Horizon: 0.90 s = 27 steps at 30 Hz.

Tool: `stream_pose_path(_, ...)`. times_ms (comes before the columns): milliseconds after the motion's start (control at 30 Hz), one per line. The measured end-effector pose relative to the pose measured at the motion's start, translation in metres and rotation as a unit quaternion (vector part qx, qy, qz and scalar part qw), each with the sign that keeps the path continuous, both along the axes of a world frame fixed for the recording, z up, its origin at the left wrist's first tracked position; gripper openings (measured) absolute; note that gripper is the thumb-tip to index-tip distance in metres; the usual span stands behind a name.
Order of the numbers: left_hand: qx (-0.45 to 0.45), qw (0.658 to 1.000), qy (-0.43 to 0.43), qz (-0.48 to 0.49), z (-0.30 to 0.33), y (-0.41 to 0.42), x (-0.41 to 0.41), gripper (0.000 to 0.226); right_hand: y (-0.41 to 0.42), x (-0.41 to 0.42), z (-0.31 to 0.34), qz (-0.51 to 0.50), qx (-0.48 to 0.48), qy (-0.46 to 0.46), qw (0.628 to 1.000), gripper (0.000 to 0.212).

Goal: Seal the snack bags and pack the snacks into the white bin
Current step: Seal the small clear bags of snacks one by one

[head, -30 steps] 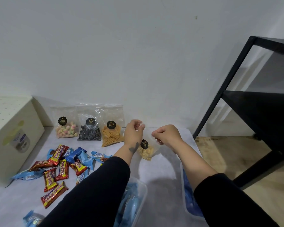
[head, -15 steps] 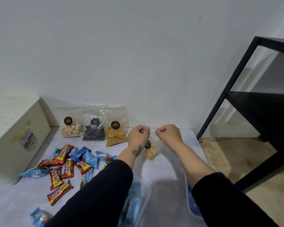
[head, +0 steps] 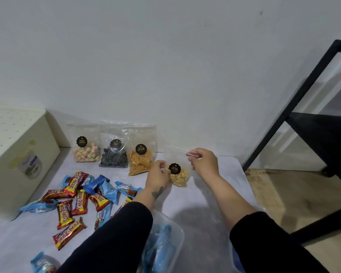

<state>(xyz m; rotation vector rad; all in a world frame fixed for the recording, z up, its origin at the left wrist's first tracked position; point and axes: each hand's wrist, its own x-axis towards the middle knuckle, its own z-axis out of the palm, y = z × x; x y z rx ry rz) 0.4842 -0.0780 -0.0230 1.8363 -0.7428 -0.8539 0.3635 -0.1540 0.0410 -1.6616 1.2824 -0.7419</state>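
Parting my hands — right hand (head: 204,164) pinches the nut bag (head: 177,170) top corner, left hand (head: 158,175) now grips its lower side — seal looks run.

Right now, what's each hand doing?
Left hand: holds the nut bag at its lower edge.
Right hand: pinches the bag's top corner.

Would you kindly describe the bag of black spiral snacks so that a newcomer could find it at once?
Look along the white wall at the back of the table, where three clear bags lean in a row. The black spiral bag is the middle one, between pastel puffs and orange sticks; it alone holds dark coiled pieces.
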Motion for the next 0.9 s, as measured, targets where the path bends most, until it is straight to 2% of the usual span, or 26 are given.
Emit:
stream_pose_path(133,-0.024,0.998,-0.009,0.053,0.003,-0.014,0.012,0.031,-0.019,0.021,-0.001,-0.006,-0.008,-0.007,1.0,0.017)
stream_pose_path(367,0.028,0.998,-0.04,0.05,0.016,-0.037,0.022,0.043,-0.051,0.052,-0.005,-0.031,-0.012,0.018,0.999,0.015)
stream_pose_path(533,0.049,0.996,-0.071,0.025,0.021,-0.029,0.025,0.049,-0.054,0.049,0.003,-0.035,0.009,0.045,0.998,0.032)
stream_pose_path(633,0.064,0.996,-0.068,0.01,0.035,-0.014,0.031,0.046,-0.047,0.045,0.014,-0.03,0.034,0.106,0.993,0.053)
stream_pose_path(700,0.075,0.994,-0.081,-0.013,0.05,0.0,0.038,0.041,-0.035,0.042,0.026,-0.007,0.033,0.166,0.986,0.055)
stream_pose_path(833,0.085,0.98,-0.162,-0.071,0.089,0.037,0.058,0.033,0.003,0.05,0.058,0.1,-0.004,0.272,0.957,0.031)
stream_pose_path(900,0.091,0.973,-0.194,-0.088,0.108,0.058,0.071,0.032,0.027,0.062,0.074,0.152,-0.027,0.303,0.94,0.027)
